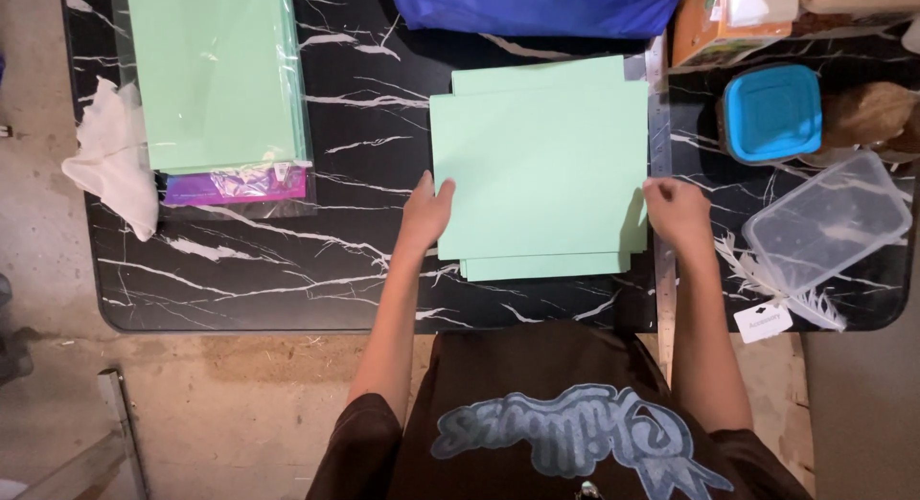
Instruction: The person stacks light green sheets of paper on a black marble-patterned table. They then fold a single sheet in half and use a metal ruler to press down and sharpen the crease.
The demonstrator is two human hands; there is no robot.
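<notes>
Head view: loose stack of mint-green paper sheets (541, 174) lies at desk (364, 261) centre. Left hand (426, 211) presses flat at its 9 o'clock edge, right hand (676, 213) at 3 o'clock, neither clenched. Square edges with even inward pressure; lower sheets protrude at 6 and 12 o'clock.

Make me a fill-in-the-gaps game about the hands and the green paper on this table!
1. Both hands, the left hand and the right hand, touch a stack of light ____ paper sheets.
2. The table is black with ____ marble-like streaks.
3. The small container right of the sheets has a ____ lid.
4. The white feather lies near the ____ hand.

Missing words: green; white; blue; right
</notes>
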